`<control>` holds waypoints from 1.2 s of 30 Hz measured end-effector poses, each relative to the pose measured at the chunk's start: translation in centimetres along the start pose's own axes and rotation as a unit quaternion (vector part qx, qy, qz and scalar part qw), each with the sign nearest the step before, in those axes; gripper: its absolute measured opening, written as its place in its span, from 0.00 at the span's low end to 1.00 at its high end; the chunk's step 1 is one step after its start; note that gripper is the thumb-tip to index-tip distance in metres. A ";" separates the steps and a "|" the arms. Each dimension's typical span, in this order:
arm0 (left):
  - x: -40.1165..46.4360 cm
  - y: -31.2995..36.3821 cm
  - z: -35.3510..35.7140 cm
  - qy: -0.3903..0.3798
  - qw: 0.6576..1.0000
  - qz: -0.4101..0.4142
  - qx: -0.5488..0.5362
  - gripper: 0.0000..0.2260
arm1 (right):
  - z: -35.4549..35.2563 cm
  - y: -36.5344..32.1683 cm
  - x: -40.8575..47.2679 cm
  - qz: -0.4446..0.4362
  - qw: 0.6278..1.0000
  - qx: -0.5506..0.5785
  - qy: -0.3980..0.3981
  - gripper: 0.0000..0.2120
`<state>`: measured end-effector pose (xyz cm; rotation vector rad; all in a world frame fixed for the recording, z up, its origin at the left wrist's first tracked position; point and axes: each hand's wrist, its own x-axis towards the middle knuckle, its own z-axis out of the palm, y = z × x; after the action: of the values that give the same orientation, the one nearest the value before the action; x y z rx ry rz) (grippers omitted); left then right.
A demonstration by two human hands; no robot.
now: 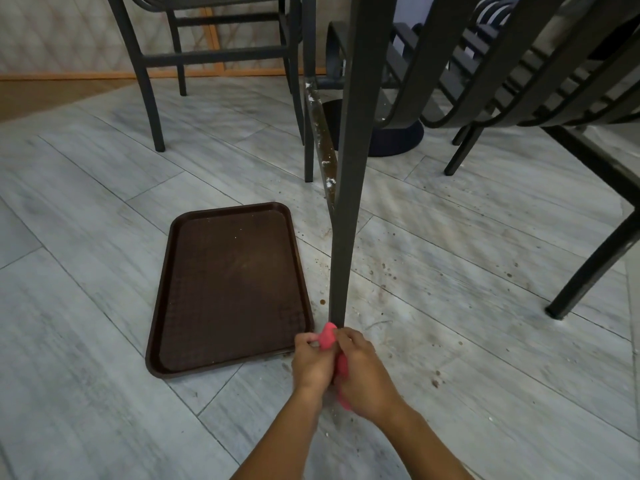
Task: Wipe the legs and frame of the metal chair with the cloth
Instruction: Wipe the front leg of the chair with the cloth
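The metal chair's near leg [341, 216] rises straight up from between the person's hands, its foot hidden by them at floor level. Both hands pinch a pink cloth [327, 336] there: the left hand [311, 362] curls round the cloth's left side, the right hand [363, 372] closes over its right side, so the cloth seems wrapped about the foot of the leg, probably to rub every face at once. A brown tray [228, 289] lies on the floor just left of the left hand. Brown spots dot the floor [450, 278] to the right of the right hand. Beyond the hands another leg [323, 147] shows white and rusty patches, likely still to wipe
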<state>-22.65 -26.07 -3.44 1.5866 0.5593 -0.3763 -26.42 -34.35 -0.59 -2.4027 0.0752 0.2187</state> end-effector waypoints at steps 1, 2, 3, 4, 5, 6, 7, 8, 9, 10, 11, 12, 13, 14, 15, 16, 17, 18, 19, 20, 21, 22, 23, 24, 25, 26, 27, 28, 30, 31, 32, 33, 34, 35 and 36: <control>0.0 0.1 0.0 -0.001 1.000 -0.002 -0.005 0.16 | 0.2 0.1 0.1 -0.003 1.000 -0.026 0.003 0.31; 0.0 0.1 -0.1 -0.003 1.000 -0.005 -0.007 0.16 | 0.5 0.0 0.2 -0.006 0.999 -0.051 0.012 0.31; 0.0 0.2 -0.1 -0.006 1.000 -0.008 -0.007 0.15 | 0.7 -0.1 0.3 -0.008 0.997 -0.073 0.026 0.31; 0.1 0.3 -0.1 -0.008 1.000 -0.010 -0.006 0.14 | 0.9 -0.2 0.4 -0.007 0.995 -0.087 0.044 0.31; 0.1 0.5 -0.2 -0.012 1.000 -0.012 -0.006 0.12 | 1.1 -0.2 0.4 -0.006 0.994 -0.092 0.063 0.31; 0.0 0.7 -0.3 -0.019 1.000 -0.015 -0.010 0.10 | 1.2 -0.2 0.5 -0.004 0.993 -0.092 0.078 0.31; 0.0 1.0 -0.5 -0.029 0.999 -0.018 -0.019 0.08 | 1.2 -0.1 0.5 -0.002 0.992 -0.089 0.088 0.32; -0.1 1.2 -0.7 -0.038 0.999 -0.018 -0.028 0.06 | 1.2 0.0 0.5 0.003 0.992 -0.081 0.096 0.35; -0.1 1.5 -1.0 -0.043 0.999 -0.013 -0.029 0.05 | 1.1 0.3 0.5 0.009 0.992 -0.064 0.105 0.37; 0.0 1.8 -1.2 -0.043 0.999 0.000 -0.022 0.04 | 1.0 0.4 0.5 0.016 0.993 -0.036 0.116 0.37; 0.2 2.1 -1.3 -0.037 0.999 0.017 -0.011 0.04 | 0.8 0.6 0.4 0.025 0.991 -0.001 0.130 0.36; 0.4 2.5 -1.5 -0.024 0.999 0.039 0.003 0.05 | 0.7 0.7 0.3 0.035 0.988 0.034 0.148 0.33; 0.7 2.9 -1.5 -0.006 0.998 0.063 0.019 0.06 | 0.5 0.8 0.2 0.046 0.982 0.067 0.168 0.31; 0.9 3.4 -1.5 0.009 0.995 0.089 0.036 0.07 | 0.3 0.9 0.1 0.056 0.976 0.093 0.189 0.28; 1.2 3.9 -1.5 0.013 0.992 0.115 0.049 0.09 | 0.1 1.0 0.1 0.063 0.970 0.111 0.209 0.26; 1.5 4.3 -1.5 0.004 0.989 0.140 0.057 0.12 | -0.2 1.0 0.1 0.068 0.964 0.125 0.227 0.25; 1.8 4.7 -1.4 -0.012 0.985 0.161 0.064 0.15 | -0.4 1.1 0.1 0.070 0.958 0.137 0.241 0.24; 2.2 5.2 -1.3 -0.026 0.981 0.178 0.070 0.18 | -0.6 1.0 0.2 0.070 0.953 0.149 0.253 0.24; 2.5 5.6 -1.2 -0.036 0.977 0.193 0.079 0.21 | -0.8 0.8 0.4 0.067 0.949 0.162 0.261 0.24; 2.8 5.9 -1.2 -0.045 0.973 0.207 0.087 0.22 | -1.0 0.5 0.6 0.064 0.946 0.175 0.266 0.24; 3.0 6.3 -1.2 -0.054 0.969 0.221 0.094 0.23 | -1.0 0.2 1.0 0.060 0.943 0.189 0.267 0.24; 3.1 6.6 -1.1 -0.065 0.965 0.233 0.099 0.21 | -1.0 -0.1 1.3 0.055 0.941 0.202 0.264 0.25; 3.2 6.8 -1.1 -0.076 0.962 0.243 0.104 0.19 | -0.8 -0.4 1.7 0.054 0.941 0.211 0.259 0.25; 3.2 7.0 -1.1 -0.083 0.957 0.255 0.110 0.17 | -0.5 -0.7 2.1 0.057 0.941 0.216 0.253 0.25; 3.3 7.0 -1.1 -0.086 0.953 0.267 0.116 0.15 | -0.2 -0.8 2.5 0.065 0.941 0.220 0.250 0.26; 3.3 7.0 -1.1 -0.085 0.950 0.277 0.119 0.14 | 0.2 -0.9 2.8 0.075 0.938 0.228 0.250 0.25; 3.4 7.1 -1.1 -0.085 0.948 0.283 0.119 0.13 | 0.6 -1.0 3.1 0.086 0.933 0.240 0.254 0.25; 3.5 7.1 -1.1 -0.087 0.947 0.287 0.119 0.13 | 1.0 -1.0 3.4 0.097 0.926 0.254 0.263 0.24; 3.5 7.2 -1.2 -0.091 0.944 0.292 0.127 0.12 | 1.5 -1.2 3.9 0.119 0.907 0.278 0.295 0.22; 3.5 7.2 -1.3 -0.092 0.943 0.292 0.130 0.12 | 1.7 -1.3 4.2 0.129 0.896 0.286 0.314 0.20; 3.5 7.3 -1.3 -0.093 0.943 0.292 0.131 0.12 | 1.9 -1.4 4.4 0.139 0.886 0.293 0.332 0.18; 3.5 7.3 -1.3 -0.092 0.943 0.292 0.131 0.12 | 2.1 -1.5 4.6 0.148 0.878 0.296 0.346 0.16; 3.6 7.3 -1.3 -0.090 0.943 0.293 0.131 0.12 | 2.4 -1.5 4.8 0.152 0.872 0.298 0.357 0.14; 3.6 7.3 -1.3 -0.088 0.943 0.294 0.131 0.12 | 2.6 -1.6 4.9 0.153 0.868 0.299 0.366 0.14; 3.5 7.3 -1.2 -0.087 0.942 0.296 0.130 0.13 | 2.8 -1.6 5.0 0.153 0.864 0.301 0.374 0.13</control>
<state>-15.79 -24.60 0.75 1.8636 -0.1221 -0.1304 -21.72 -31.23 -2.46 -1.7040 0.7668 -0.5404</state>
